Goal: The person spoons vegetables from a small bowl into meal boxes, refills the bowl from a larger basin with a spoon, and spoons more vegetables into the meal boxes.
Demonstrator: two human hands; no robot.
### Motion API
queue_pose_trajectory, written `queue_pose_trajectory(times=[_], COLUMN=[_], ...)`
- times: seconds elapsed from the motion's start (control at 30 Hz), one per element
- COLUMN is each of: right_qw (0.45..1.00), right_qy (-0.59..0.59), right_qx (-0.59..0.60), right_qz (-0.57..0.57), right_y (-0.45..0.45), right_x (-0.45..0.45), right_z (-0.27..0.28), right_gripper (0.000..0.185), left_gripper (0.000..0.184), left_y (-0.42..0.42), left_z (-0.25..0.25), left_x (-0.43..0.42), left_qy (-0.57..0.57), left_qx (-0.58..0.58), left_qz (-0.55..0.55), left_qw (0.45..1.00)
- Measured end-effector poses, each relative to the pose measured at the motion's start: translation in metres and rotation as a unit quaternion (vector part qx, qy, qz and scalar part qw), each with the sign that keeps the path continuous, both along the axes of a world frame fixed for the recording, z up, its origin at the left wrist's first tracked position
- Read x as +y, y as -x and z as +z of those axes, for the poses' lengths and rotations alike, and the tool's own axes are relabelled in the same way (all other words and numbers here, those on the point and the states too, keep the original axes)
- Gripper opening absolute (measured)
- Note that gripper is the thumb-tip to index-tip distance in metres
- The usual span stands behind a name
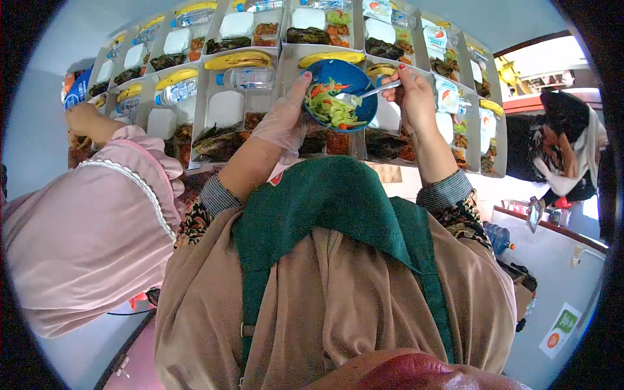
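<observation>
In the head view, a blue bowl (376, 112) of cut green and orange vegetables (335, 107) is held over the rows of meal boxes. My left hand (286, 120), in a clear plastic glove, grips the bowl by its left side. My bare right hand (413, 99) is closed round the handle of a metal spoon (380, 90), whose head rests among the vegetables. Beneath the bowl, a meal box holds a banana (330, 58) and a dark leaf-wrapped item, partly hidden. The box to its left has a banana (239, 60), a water bottle (246, 78) and a white container (225, 108).
Several rows of filled white boxes (283, 40) cover the table. At the left, another person in a pink garment (104, 214) reaches a hand (91, 123) to the boxes. To the right, a person in dark clothing (526, 146) holds a phone (535, 214). A large water jug (497, 238) stands lower right.
</observation>
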State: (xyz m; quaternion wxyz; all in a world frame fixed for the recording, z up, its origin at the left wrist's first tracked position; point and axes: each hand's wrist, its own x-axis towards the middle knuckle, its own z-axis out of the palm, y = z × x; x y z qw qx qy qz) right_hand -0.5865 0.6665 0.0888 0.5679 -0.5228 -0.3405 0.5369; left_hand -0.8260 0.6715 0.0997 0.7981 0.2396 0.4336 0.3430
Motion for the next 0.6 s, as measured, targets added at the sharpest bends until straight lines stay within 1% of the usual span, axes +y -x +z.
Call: queue_pose_trajectory(times=[0.03,0.13,0.23,0.3,0.43,0.6], right_qw=[1.000,0.991,0.990,0.996,0.998,0.999], right_qy=[-0.013,-0.101,-0.091,-0.038,0.051,0.028], right_qx=[-0.007,-0.064,-0.052,-0.027,0.009,0.032], right_qz=[0.001,0.059,0.099,0.074,0.025,-0.017], right_y=[-0.002,-0.005,-0.010,-0.006,0.002,0.003], right_x=[0.000,0.001,0.001,-0.002,-0.006,-0.006], right_z=[0.001,0.002,-0.005,-0.008,-0.007,-0.007], right_gripper=[0.026,0.027,0.026,0.026,0.026,0.025], left_gripper=[0.059,0.059,0.059,0.059,0.060,0.059], left_y=[0.001,0.000,-0.001,-0.001,-0.005,-0.003], left_z=[-0.001,0.001,0.002,-0.003,-0.001,-0.008], left_x=[0.001,0.002,0.000,0.003,0.001,0.004], left_qy=[0.002,0.016,0.036,0.043,0.032,0.017], left_qx=[0.004,0.011,0.020,0.033,-0.004,-0.011], left_qz=[-0.006,-0.017,-0.008,-0.002,0.007,-0.004], left_qw=[1.000,1.000,0.999,0.999,0.999,1.000])
